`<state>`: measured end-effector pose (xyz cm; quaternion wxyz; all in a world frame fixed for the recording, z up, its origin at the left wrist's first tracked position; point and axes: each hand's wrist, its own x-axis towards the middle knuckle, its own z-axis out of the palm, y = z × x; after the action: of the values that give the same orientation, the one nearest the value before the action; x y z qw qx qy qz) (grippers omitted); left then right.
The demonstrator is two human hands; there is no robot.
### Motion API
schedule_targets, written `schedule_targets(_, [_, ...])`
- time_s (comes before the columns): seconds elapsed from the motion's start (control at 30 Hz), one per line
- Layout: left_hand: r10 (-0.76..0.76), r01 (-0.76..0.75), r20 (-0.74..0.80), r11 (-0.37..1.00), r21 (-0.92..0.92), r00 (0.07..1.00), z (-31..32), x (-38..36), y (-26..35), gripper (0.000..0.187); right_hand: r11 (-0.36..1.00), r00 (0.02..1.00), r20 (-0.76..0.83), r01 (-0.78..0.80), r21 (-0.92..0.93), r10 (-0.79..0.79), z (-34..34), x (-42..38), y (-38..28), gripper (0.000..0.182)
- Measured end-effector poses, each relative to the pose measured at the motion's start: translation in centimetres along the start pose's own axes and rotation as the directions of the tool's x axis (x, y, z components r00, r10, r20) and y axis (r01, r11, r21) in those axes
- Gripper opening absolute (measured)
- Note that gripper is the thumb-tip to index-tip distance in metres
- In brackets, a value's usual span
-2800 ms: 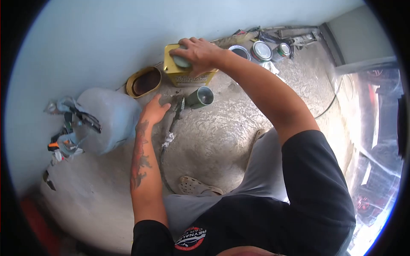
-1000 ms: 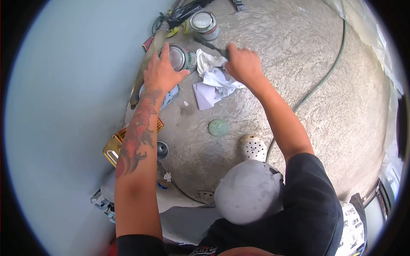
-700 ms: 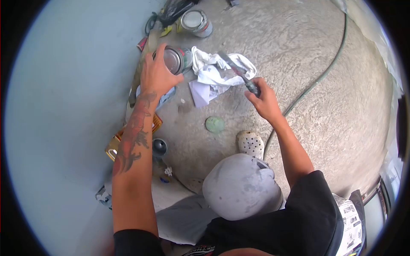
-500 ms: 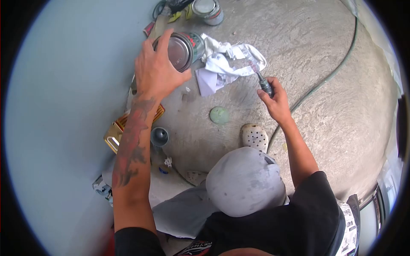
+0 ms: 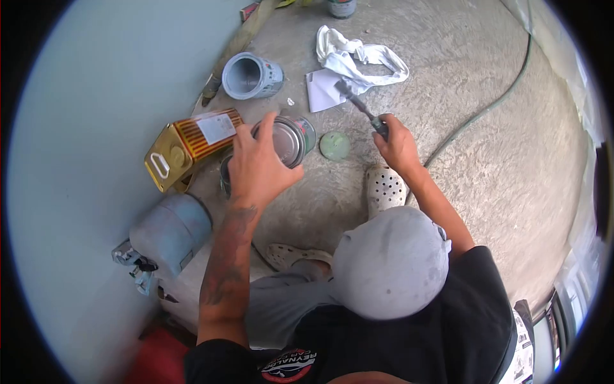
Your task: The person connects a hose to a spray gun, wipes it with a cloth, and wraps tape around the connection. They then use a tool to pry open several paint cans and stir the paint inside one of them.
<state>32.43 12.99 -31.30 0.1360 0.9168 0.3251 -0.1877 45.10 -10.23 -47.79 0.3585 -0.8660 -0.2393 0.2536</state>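
Observation:
My left hand (image 5: pixel 265 157) spreads its thumb and fingers around the top of a closed paint can (image 5: pixel 289 142) with a silvery metal lid. Part of the can's label shows on its right side. In my right hand (image 5: pixel 398 144) is a putty knife (image 5: pixel 361 105), gripped by its dark handle, its blade pointing up and left towards a white cloth (image 5: pixel 377 61) and a folded white paper (image 5: pixel 324 91). The blade is somewhat blurred. Just right of the can, a round pale green lid (image 5: pixel 334 146) lies on the floor.
Left of the cloth stands an open grey-coated can (image 5: pixel 252 75). A yellow, striped rectangular tin (image 5: pixel 195 144) and a grey-blue tank (image 5: pixel 169 232) stand along the wall. A hose (image 5: pixel 486 121) crosses the concrete at right. Another can (image 5: pixel 342 8) is at the top edge.
My left hand has brought the paint can down and towards me, exposing the open grey can. My right hand has shifted slightly left with the putty knife, its blade now angled more leftward.

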Motion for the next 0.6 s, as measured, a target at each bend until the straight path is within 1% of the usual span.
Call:
schedule_targets(0.03, [-0.01, 0.01, -0.012, 1.0, -0.012, 1.0, 1.1, -0.1, -0.7, 0.097, 0.999, 0.999, 0.005, -0.053, -0.006, 0.053, -0.7, -0.4, -1.2, 0.032])
schedule_targets(0.07, [-0.018, 0.018, -0.005, 1.0, -0.017, 1.0, 2.2, 0.1, -1.2, 0.097, 0.999, 0.999, 0.007, -0.036, -0.017, 0.036, -1.2, -1.0, -1.7, 0.032])
schedule_targets(0.13, [-0.034, 0.034, -0.002, 0.998, -0.044, 0.999, 3.9, 0.8, -1.9, 0.097, 0.999, 0.995, 0.094, -0.023, -0.022, 0.025, -2.2, -2.5, -2.4, 0.032])
schedule_targets(0.17, [-0.038, 0.036, -0.028, 0.998, -0.046, 0.999, 4.7, 1.2, -2.1, 0.098, 1.0, 0.994, 0.111, -0.002, 0.016, 0.0, -2.7, -3.4, -3.2, 0.035])
schedule_targets(0.2, [-0.045, 0.042, -0.05, 0.998, -0.047, 0.998, 5.2, 1.5, -2.3, 0.1, 1.0, 0.992, 0.126, 0.006, -0.001, -0.006, -2.9, -4.1, -4.0, 0.035])
schedule_targets(0.27, [-0.048, 0.044, -0.054, 0.997, -0.071, 0.997, 5.7, 2.5, -2.6, 0.099, 0.985, 0.982, 0.147, 0.101, 0.141, -0.122, -3.3, -4.7, -5.3, 0.04])
schedule_targets(0.3, [-0.034, 0.03, -0.06, 0.997, -0.075, 0.998, 5.9, 2.8, -2.7, 0.097, 0.985, 0.973, 0.169, 0.142, 0.1, -0.158, -3.4, -4.7, -5.9, 0.042])
schedule_targets(0.4, [-0.034, 0.031, -0.038, 0.996, -0.078, 0.999, 5.9, 3.0, -2.8, 0.098, 0.981, 0.962, 0.194, 0.189, 0.036, -0.192, -3.2, -4.5, -7.1, 0.04])
schedule_targets(0.43, [-0.037, 0.034, -0.038, 0.996, -0.083, 0.999, 5.9, 2.8, -2.9, 0.098, 0.986, 0.962, 0.214, 0.164, 0.038, -0.168, -3.2, -4.3, -7.4, 0.039])
schedule_targets(0.53, [-0.011, 0.008, -0.034, 0.997, -0.082, 0.999, 6.1, 2.5, -3.7, 0.099, 0.983, 0.957, 0.223, 0.184, 0.028, -0.185, -3.1, -4.2, -7.6, 0.04])
schedule_targets(0.6, [0.045, -0.052, -0.106, 0.997, -0.064, 0.993, 6.4, 2.4, -3.9, 0.097, 0.978, 0.951, 0.23, 0.21, 0.004, -0.206, -3.5, -4.2, -8.0, 0.04])
